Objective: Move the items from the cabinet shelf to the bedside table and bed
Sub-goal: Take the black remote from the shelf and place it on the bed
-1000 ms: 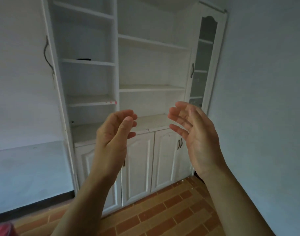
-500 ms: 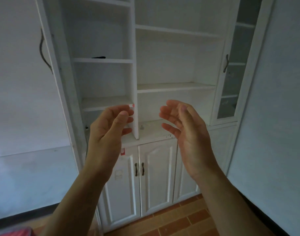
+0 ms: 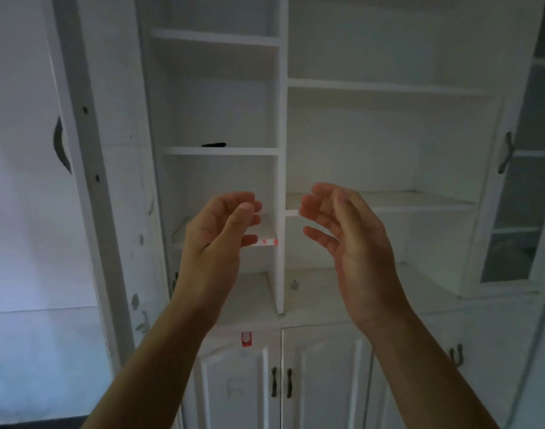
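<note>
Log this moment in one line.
left hand: open, empty | right hand: open, empty | dark item: on cabinet shelf, untouched

We stand before a white cabinet [image 3: 358,134] with open shelves [image 3: 379,86] above and panelled doors [image 3: 324,382] below. At its right edge is a glass door [image 3: 519,196]. The pale wall [image 3: 32,243] on the left lies in dim light.

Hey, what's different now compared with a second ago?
The person has stepped closer to the cabinet, which now fills the view. Nothing was taken hold of or let go. The left hand and right hand stay raised and empty, and the black item stays on its shelf.
</note>
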Available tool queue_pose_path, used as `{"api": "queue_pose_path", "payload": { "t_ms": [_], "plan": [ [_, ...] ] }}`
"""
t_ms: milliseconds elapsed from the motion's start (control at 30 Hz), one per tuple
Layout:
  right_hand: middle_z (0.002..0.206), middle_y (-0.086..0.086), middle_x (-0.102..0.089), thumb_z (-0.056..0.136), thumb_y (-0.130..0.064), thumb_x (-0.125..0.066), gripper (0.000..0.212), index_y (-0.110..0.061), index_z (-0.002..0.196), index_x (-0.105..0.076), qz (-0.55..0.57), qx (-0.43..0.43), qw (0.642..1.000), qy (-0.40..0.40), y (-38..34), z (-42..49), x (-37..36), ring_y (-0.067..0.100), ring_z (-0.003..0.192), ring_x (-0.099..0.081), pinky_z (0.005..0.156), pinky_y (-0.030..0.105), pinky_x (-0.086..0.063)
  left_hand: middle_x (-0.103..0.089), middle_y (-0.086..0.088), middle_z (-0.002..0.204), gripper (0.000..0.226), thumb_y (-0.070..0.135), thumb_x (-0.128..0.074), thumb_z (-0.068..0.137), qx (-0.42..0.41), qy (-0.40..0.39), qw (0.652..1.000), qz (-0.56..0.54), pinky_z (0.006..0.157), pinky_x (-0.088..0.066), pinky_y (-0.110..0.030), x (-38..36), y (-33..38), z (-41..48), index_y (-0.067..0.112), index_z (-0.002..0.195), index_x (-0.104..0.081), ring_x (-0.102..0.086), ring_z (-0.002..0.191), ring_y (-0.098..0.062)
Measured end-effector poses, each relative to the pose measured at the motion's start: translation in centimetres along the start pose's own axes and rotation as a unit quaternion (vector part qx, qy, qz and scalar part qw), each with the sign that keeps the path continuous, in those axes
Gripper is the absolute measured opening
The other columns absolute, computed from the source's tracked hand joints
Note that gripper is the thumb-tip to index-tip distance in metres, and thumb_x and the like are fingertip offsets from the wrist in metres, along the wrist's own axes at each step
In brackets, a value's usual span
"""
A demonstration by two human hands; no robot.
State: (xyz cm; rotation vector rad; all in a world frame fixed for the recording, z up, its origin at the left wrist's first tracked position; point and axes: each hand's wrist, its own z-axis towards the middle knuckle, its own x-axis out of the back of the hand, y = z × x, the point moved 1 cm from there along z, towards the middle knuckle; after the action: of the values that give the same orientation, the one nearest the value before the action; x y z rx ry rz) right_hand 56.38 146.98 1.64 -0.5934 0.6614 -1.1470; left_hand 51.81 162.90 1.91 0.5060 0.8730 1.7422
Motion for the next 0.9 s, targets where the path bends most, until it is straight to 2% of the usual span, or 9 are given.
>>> {"api": "queue_pose_path", "payload": {
  "t_ms": [133, 433, 633, 700, 800, 900],
  "plan": [
    [0.113, 0.005, -0.072, 0.094, -0.045, -0.043, 0.039, -0.022, 0.115, -0.066, 0.007, -0.001, 1.0, -0.02, 2.7, 3.5, -0.9, 0.016, 0.111, -0.069, 0.097, 0.037, -0.054, -0.072, -0.002, 0.111, 0.021, 0.021, -0.047, 0.102, 0.0, 0.019, 1.0, -0.002, 0.084, -0.057, -0.031, 0.0, -2.0, 3.7, 0.019, 0.112, -0.065, -0.069, 0.103, -0.016],
    [0.112, 0.003, -0.073, 0.09, -0.047, -0.046, 0.037, -0.024, 0.11, -0.067, 0.016, 0.009, 0.999, -0.041, 8.1, 13.0, -3.7, 0.015, 0.109, -0.07, 0.094, 0.035, -0.055, -0.071, -0.001, 0.108, 0.016, 0.024, -0.051, 0.1, 0.016, 0.07, 0.997, 0.008, 0.081, -0.058, -0.031, 1.3, -7.4, 13.2, 0.024, 0.105, -0.066, -0.068, 0.103, -0.018],
    [0.11, 0.004, -0.074, 0.089, -0.045, -0.045, 0.039, -0.022, 0.111, -0.067, 0.035, 0.022, 0.998, -0.053, 11.5, 20.4, -6.3, 0.019, 0.11, -0.07, 0.096, 0.04, -0.055, -0.071, -0.002, 0.107, 0.014, 0.026, -0.052, 0.1, 0.006, 0.112, 0.994, -0.01, 0.082, -0.058, -0.032, 3.1, -9.5, 21.0, 0.024, 0.104, -0.066, -0.068, 0.101, -0.017],
    [0.109, 0.003, -0.075, 0.091, -0.045, -0.045, 0.038, -0.023, 0.112, -0.067, 0.037, 0.032, 0.997, -0.057, 12.5, 22.7, -7.0, 0.018, 0.11, -0.07, 0.096, 0.039, -0.055, -0.072, -0.004, 0.106, 0.015, 0.025, -0.053, 0.099, 0.0, 0.127, 0.992, -0.014, 0.08, -0.058, -0.033, 3.6, -10.4, 23.3, 0.022, 0.102, -0.067, -0.068, 0.101, -0.02],
    [0.108, 0.003, -0.075, 0.104, -0.037, -0.043, 0.029, -0.024, 0.111, -0.068, 0.048, 0.035, 0.997, -0.058, 14.2, 25.7, -7.7, 0.018, 0.108, -0.071, 0.095, 0.038, -0.054, -0.073, -0.009, 0.104, 0.014, 0.021, -0.055, 0.098, -0.005, 0.151, 0.988, -0.019, 0.077, -0.058, -0.035, 4.1, -11.9, 26.1, 0.021, 0.096, -0.069, -0.069, 0.101, -0.026],
    [0.11, 0.005, -0.074, 0.105, -0.036, -0.041, 0.03, -0.024, 0.112, -0.067, 0.052, 0.033, 0.996, -0.059, 15.9, 28.3, -8.3, 0.017, 0.107, -0.071, 0.095, 0.038, -0.055, -0.073, -0.011, 0.106, 0.015, 0.019, -0.055, 0.098, -0.004, 0.154, 0.988, -0.013, 0.079, -0.058, -0.037, 4.1, -13.2, 28.4, 0.021, 0.095, -0.069, -0.069, 0.103, -0.029]
  ]
}}
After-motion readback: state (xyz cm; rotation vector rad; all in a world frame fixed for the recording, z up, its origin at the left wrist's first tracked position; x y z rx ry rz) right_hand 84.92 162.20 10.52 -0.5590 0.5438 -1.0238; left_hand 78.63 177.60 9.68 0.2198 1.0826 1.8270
